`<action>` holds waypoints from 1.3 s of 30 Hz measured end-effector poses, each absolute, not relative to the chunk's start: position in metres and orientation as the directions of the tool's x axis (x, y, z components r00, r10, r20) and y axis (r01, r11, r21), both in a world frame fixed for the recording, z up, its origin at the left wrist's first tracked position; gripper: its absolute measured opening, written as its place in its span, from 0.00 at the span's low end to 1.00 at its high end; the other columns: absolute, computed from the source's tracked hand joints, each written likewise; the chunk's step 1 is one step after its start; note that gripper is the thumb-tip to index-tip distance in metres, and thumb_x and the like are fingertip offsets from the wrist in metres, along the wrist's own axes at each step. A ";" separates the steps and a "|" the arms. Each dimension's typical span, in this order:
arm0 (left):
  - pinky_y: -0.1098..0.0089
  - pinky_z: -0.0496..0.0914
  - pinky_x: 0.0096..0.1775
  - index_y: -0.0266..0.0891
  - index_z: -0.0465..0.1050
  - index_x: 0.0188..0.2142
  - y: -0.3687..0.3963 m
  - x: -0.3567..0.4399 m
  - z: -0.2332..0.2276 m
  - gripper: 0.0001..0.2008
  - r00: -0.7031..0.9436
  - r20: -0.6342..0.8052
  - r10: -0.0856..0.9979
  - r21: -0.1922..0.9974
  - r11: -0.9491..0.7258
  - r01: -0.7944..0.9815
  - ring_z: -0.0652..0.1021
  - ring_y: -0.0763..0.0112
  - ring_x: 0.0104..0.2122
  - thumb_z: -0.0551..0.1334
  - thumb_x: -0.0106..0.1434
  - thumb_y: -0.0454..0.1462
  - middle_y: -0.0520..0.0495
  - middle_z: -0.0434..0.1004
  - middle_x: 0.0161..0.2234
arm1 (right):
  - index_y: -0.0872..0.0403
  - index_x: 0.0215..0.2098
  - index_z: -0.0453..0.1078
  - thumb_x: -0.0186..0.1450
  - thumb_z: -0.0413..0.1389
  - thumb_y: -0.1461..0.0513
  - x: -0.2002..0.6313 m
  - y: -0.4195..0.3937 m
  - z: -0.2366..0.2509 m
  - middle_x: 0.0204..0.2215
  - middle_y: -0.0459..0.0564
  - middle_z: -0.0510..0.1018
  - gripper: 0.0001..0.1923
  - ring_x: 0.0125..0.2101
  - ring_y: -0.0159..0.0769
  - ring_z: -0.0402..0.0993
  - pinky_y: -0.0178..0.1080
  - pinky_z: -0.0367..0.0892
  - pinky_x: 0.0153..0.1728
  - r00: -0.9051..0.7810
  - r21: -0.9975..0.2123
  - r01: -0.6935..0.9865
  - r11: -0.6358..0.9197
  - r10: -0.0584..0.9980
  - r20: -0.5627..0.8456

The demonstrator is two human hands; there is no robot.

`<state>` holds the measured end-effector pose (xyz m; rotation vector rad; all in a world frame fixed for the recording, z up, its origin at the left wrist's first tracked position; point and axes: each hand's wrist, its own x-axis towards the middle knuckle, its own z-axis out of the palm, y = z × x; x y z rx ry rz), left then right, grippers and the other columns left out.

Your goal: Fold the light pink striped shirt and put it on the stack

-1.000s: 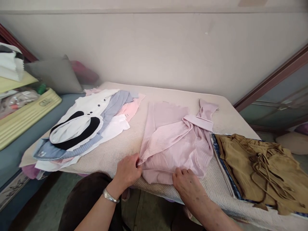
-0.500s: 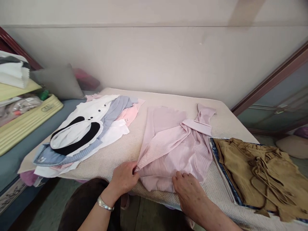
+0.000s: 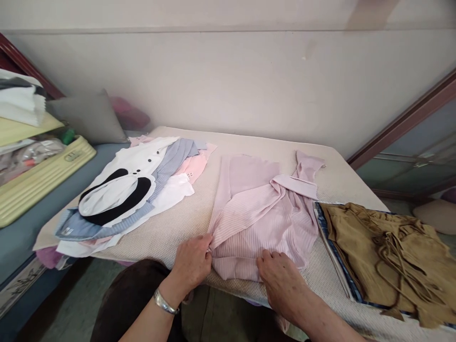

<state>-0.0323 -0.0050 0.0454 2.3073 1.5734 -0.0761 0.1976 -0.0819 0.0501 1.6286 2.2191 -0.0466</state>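
The pink ribbed top (image 3: 249, 240) lies flat directly ahead of both hands, its long axis running away from the person toward the wall (image 3: 228, 85). Neither hand is nearer, since both touch it: the left hand (image 3: 194, 262), wearing a silver bracelet (image 3: 164, 303), pinches the near-left corner of the top between thumb and fingers, while the right hand (image 3: 281, 278) rests palm-down with its fingertips at about the middle of the near edge; whether those fingers grip the cloth or only press it, I cannot tell. From the pinched corner, what looks like a sleeve slants across the top to its far right. Beneath the top is a bench covered with a cream textured cloth (image 3: 167, 225). Left of the top, apart from it, spreads a pile of shirts with a black-trimmed white shirt (image 3: 140, 156) uppermost; just to its right lie brown drawstring trousers (image 3: 351, 232) over blue denim. Well beyond the top on the left are a grey cushion (image 3: 90, 116) and a yellow plastic case (image 3: 46, 178); well to its right stands a glass-fronted cabinet (image 3: 423, 142).
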 end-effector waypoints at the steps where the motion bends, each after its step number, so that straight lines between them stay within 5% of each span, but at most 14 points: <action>1: 0.63 0.65 0.39 0.45 0.70 0.41 -0.006 -0.036 0.047 0.07 0.410 -0.256 0.875 0.270 -0.343 0.900 0.79 0.57 0.41 0.57 0.64 0.35 0.46 0.80 0.39 | 0.58 0.43 0.76 0.56 0.59 0.68 0.197 -0.081 0.052 0.39 0.59 0.77 0.15 0.39 0.52 0.74 0.49 0.65 0.38 -0.247 0.193 0.927 0.321 0.911 -0.331; 5: 0.63 0.66 0.39 0.44 0.72 0.37 0.002 -0.050 0.065 0.14 0.502 -0.290 0.815 0.359 -0.393 0.846 0.79 0.58 0.39 0.55 0.70 0.49 0.47 0.80 0.37 | 0.59 0.46 0.76 0.59 0.61 0.65 0.197 -0.081 0.064 0.43 0.62 0.77 0.17 0.43 0.54 0.74 0.49 0.65 0.42 -0.228 0.136 0.944 0.300 0.893 -0.387; 8: 0.63 0.68 0.40 0.41 0.73 0.36 0.022 -0.041 0.076 0.20 0.473 -0.186 0.861 0.292 -0.412 0.863 0.79 0.60 0.39 0.45 0.75 0.44 0.44 0.79 0.37 | 0.59 0.49 0.75 0.59 0.65 0.55 0.204 -0.077 0.078 0.46 0.62 0.78 0.23 0.46 0.54 0.75 0.47 0.64 0.44 -0.219 -0.001 0.971 0.240 0.886 -0.408; 12: 0.57 0.66 0.57 0.34 0.68 0.58 0.047 -0.003 0.044 0.20 0.533 0.107 0.839 0.183 -0.543 0.819 0.71 0.56 0.59 0.45 0.74 0.35 0.34 0.71 0.59 | 0.55 0.40 0.75 0.64 0.60 0.47 0.232 -0.054 0.092 0.37 0.54 0.81 0.20 0.39 0.46 0.77 0.40 0.61 0.36 -0.171 -0.170 0.979 0.115 0.915 -0.366; 17: 0.46 0.53 0.67 0.29 0.51 0.70 0.046 0.019 -0.026 0.32 0.587 0.210 0.782 0.182 -0.621 0.762 0.53 0.52 0.71 0.47 0.75 0.48 0.30 0.52 0.71 | 0.54 0.37 0.71 0.73 0.48 0.53 0.297 0.000 0.079 0.32 0.51 0.79 0.17 0.34 0.38 0.75 0.37 0.57 0.32 0.176 -0.202 0.958 -0.203 0.974 -0.144; 22: 0.46 0.52 0.68 0.30 0.49 0.71 0.044 0.012 -0.042 0.34 0.610 0.238 0.756 0.160 -0.650 0.743 0.49 0.53 0.72 0.46 0.75 0.50 0.32 0.47 0.73 | 0.58 0.51 0.70 0.72 0.48 0.58 0.349 0.060 0.051 0.44 0.59 0.77 0.16 0.42 0.44 0.77 0.38 0.62 0.35 0.517 0.015 0.856 -0.516 0.856 -0.030; 30: 0.42 0.53 0.68 0.31 0.44 0.73 0.045 0.018 -0.025 0.34 0.621 0.282 0.731 0.172 -0.675 0.717 0.48 0.49 0.72 0.49 0.74 0.47 0.30 0.46 0.72 | 0.58 0.52 0.72 0.72 0.49 0.58 0.391 0.123 0.068 0.46 0.64 0.75 0.17 0.46 0.51 0.77 0.43 0.66 0.42 0.501 0.193 0.850 -0.490 0.865 -0.012; 34: 0.50 0.56 0.68 0.29 0.43 0.72 0.042 0.021 -0.022 0.36 0.683 0.315 0.659 0.208 -0.750 0.628 0.48 0.51 0.72 0.50 0.74 0.48 0.29 0.44 0.73 | 0.59 0.56 0.68 0.70 0.48 0.60 0.411 0.143 0.111 0.47 0.66 0.75 0.19 0.47 0.54 0.75 0.47 0.67 0.43 0.510 0.221 0.827 -0.517 0.855 0.092; 39: 0.47 0.58 0.67 0.31 0.43 0.72 0.041 0.019 -0.033 0.39 0.686 0.279 0.672 0.272 -0.741 0.614 0.50 0.49 0.72 0.52 0.73 0.52 0.29 0.46 0.72 | 0.59 0.55 0.69 0.68 0.48 0.64 0.424 0.153 0.152 0.47 0.67 0.74 0.19 0.46 0.53 0.75 0.48 0.66 0.43 0.509 0.225 0.802 -0.553 0.831 0.226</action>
